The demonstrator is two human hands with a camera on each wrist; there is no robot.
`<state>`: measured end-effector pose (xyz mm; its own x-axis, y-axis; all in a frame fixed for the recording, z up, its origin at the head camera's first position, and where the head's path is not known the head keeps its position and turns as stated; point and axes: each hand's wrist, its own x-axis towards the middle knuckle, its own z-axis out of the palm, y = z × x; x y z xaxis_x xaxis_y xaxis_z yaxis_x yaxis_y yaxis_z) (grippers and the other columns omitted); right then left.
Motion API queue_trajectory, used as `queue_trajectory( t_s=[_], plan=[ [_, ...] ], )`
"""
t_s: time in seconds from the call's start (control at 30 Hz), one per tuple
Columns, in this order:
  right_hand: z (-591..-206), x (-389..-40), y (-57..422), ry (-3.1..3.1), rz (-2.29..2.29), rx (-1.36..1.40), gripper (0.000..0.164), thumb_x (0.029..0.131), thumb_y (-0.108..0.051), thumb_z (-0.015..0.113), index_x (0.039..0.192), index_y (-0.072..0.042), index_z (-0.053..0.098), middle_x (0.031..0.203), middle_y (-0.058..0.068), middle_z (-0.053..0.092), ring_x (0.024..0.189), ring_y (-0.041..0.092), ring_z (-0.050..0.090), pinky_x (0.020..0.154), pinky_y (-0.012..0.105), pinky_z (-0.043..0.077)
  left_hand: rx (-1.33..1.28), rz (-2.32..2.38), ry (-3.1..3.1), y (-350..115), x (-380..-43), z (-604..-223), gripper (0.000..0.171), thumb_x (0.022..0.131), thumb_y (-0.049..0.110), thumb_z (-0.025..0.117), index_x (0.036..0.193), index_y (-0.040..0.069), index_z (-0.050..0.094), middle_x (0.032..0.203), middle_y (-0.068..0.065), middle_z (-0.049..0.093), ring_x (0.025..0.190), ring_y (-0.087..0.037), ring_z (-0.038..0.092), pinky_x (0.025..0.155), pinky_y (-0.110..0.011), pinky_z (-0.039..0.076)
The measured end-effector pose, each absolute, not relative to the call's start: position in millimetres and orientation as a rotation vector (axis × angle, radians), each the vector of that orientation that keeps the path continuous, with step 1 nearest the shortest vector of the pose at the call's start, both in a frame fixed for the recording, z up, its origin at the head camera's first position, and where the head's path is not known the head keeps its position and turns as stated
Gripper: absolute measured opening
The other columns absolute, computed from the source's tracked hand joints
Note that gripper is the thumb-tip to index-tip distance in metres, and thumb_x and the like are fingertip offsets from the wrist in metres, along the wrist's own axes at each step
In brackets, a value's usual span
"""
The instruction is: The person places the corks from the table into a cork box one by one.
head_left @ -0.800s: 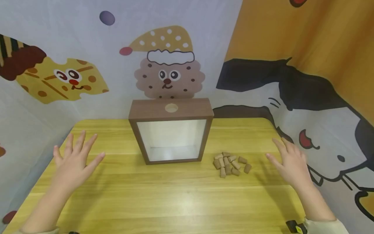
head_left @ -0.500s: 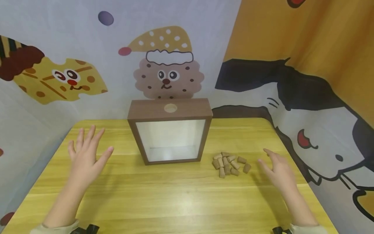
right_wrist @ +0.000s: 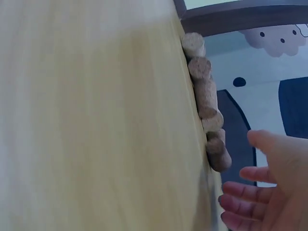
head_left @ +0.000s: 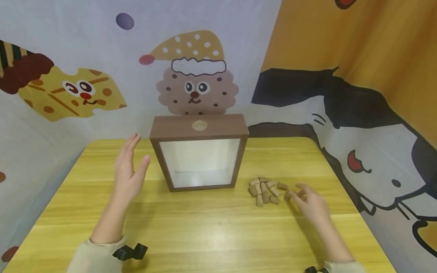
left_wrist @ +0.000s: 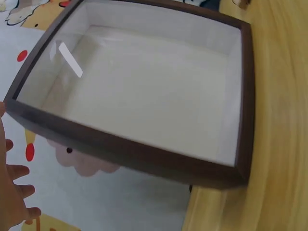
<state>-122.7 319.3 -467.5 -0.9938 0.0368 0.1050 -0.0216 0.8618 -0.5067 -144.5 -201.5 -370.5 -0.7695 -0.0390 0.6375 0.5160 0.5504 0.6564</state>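
Several tan wine corks [head_left: 265, 191] lie in a loose cluster on the table, right of a brown box with a clear front and a round hole [head_left: 199, 125] in its top. Over the cluster's right side reaches my right hand [head_left: 313, 207], its thumb tip overlapping the outermost cork [head_left: 287, 195]. The right wrist view shows this hand [right_wrist: 281, 185] with thumb and fingers apart, beside the row of corks [right_wrist: 207, 96]. My left hand [head_left: 128, 176] hovers left of the box, fingers extended and holding nothing. In the left wrist view, the box's frame [left_wrist: 144, 155] fills most of the picture.
The wood-grain table [head_left: 205, 235] reaches back to a white cloth wall [head_left: 112, 45] with cartoon prints. An orange and white printed curtain [head_left: 375, 41] hangs along the right. A black camera mount [head_left: 131, 251] sits on the left sleeve.
My left hand has moved right toward the box and turned more edge-on. The right hand has moved left and lower to the outermost cork, its fingers bending. The box stays put.
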Motion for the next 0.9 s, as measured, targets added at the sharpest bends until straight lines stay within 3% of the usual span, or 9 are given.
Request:
queue_trajectory(
  t_s=[0.17,0.27,0.37,0.57,0.9],
  plan=[
    [-477.0,-122.6,316.1,-2.950,0.877,-0.038,0.061,0.095,-0.045,0.053,0.130,0.005,0.049,0.105,0.027,0.064,0.089,0.039,0.063,0.067,0.047,0.052,-0.369,-1.336,-2.135,-188.3,-153.1,-366.6,0.053,0.098,0.015,0.051,0.148,0.015,0.034,0.153,-0.006,0.029,0.139,-0.023,0.023,0.110,-0.048,0.017],
    [-480.4,-123.2,314.1,-2.937,0.894,-0.045,0.059,0.095,-0.043,0.054,0.128,0.006,0.050,0.103,0.026,0.064,0.086,0.037,0.064,0.065,0.044,0.052,-0.379,-1.403,-2.093,-182.7,-159.5,-361.8,0.052,0.099,0.014,0.049,0.148,0.012,0.033,0.152,-0.008,0.031,0.138,-0.021,0.025,0.110,-0.041,0.018],
    [-483.4,-124.2,311.7,-2.911,0.896,-0.054,0.050,0.095,-0.037,0.058,0.123,0.004,0.055,0.099,0.022,0.066,0.083,0.033,0.064,0.063,0.041,0.052,-0.414,-1.494,-2.045,-175.9,-164.0,-353.0,0.051,0.099,0.015,0.048,0.148,0.008,0.033,0.150,-0.009,0.033,0.137,-0.022,0.028,0.109,-0.042,0.020],
    [-487.4,-124.7,309.0,-2.883,0.889,-0.097,0.034,0.093,-0.029,0.063,0.110,0.000,0.063,0.094,0.017,0.066,0.072,0.023,0.060,0.058,0.034,0.048,-0.479,-1.706,-1.984,-163.9,-168.5,-335.6,0.054,0.100,0.023,0.046,0.147,0.001,0.030,0.152,-0.015,0.028,0.140,-0.026,0.022,0.111,-0.042,0.017],
    [-487.0,-124.3,306.1,-2.856,0.931,-0.126,0.031,0.091,-0.025,0.064,0.108,0.001,0.061,0.085,0.011,0.063,0.056,0.016,0.050,0.048,0.027,0.042,-0.473,-1.750,-1.871,-167.4,-195.5,-351.8,0.058,0.093,0.042,0.055,0.138,0.006,0.046,0.143,-0.007,0.040,0.138,-0.021,0.024,0.111,-0.043,0.012]
  ],
)
